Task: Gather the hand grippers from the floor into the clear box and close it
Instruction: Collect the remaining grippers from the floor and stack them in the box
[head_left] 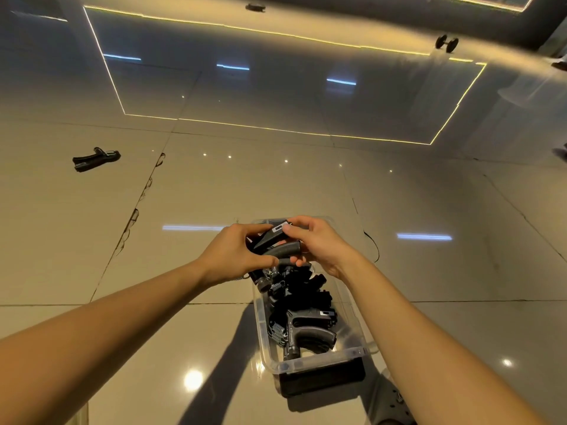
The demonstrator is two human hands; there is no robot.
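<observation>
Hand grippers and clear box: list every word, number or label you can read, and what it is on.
No text can be read.
Held hand gripper: white patch, too blurred to read.
Near hand gripper in the clear box: pale handle print, too small to read.

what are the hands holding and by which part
A bunch of black hand grippers, over the clear box: the left hand grips their lower, spring end; the right hand pinches the handle ends.
</observation>
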